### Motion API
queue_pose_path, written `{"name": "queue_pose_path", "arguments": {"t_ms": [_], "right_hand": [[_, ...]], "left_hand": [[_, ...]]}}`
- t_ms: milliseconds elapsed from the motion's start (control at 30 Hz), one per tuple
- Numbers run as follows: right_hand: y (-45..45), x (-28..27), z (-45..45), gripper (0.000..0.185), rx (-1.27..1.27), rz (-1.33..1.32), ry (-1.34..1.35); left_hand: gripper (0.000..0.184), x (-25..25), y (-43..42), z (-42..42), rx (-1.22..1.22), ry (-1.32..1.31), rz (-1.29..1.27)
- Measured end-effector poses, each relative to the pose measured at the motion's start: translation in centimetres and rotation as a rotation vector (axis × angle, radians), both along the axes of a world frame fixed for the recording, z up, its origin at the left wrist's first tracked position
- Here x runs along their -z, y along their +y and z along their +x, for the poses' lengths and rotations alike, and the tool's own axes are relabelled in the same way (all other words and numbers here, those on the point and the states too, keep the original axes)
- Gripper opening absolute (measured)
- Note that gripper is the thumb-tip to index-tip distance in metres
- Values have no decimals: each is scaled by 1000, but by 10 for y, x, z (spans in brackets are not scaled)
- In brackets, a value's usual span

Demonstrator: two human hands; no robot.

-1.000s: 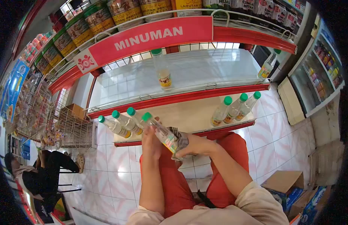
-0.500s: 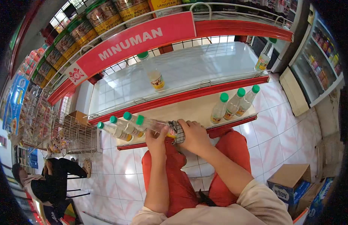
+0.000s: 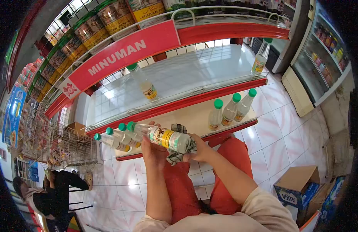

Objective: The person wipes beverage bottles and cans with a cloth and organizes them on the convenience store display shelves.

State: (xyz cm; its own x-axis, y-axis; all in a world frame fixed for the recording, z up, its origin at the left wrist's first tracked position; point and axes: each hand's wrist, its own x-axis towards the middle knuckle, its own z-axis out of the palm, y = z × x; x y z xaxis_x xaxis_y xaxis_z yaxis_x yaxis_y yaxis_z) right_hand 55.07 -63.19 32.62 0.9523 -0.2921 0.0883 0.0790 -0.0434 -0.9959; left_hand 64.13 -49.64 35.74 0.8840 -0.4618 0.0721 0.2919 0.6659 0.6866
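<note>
Lying almost level in front of me is a clear plastic bottle with a green cap and a yellow-and-white label. My left hand grips it from below near the middle, its fingers partly hidden behind. My right hand holds a black-and-white checkered cloth against the bottle's base. Behind the held bottle, similar green-capped bottles stand at the left of the lower shelf. Three more bottles stand toward its right end.
The upper shelf carries one bottle left of its middle and another bottle at its right end. A red sign hangs above. A wire rack stands left, a cardboard box right. A seated person is at lower left.
The bottle has turned so its label faces me. The cloth has shifted from around its label to the base with my right hand. The view has moved slightly right.
</note>
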Motion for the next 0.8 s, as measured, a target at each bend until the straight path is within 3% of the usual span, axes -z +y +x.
{"name": "queue_pose_path", "arguments": {"t_ms": [200, 267, 467, 567, 600, 700, 800], "right_hand": [[-7, -33, 1, 67, 72, 303, 76], [0, -32, -3, 61, 201, 365, -52], [-13, -24, -6, 52, 179, 328, -259], [-19, -4, -9, 70, 508, 9, -177], [-16, -6, -13, 66, 574, 159, -121], [-26, 2, -12, 60, 692, 215, 5], [-34, 9, 0, 55, 558, 705, -159]], "left_hand": [[49, 14, -18, 7, -12, 9, -21], [50, 16, -24, 5, -32, 36, -3], [58, 23, -30, 5, 53, 35, -13], [57, 1, -43, -14, -66, -29, 99], [56, 3, -43, -13, -26, -41, 110], [56, 5, -44, -17, -27, -174, 169], [57, -6, -44, -26, -108, -324, 352]]}}
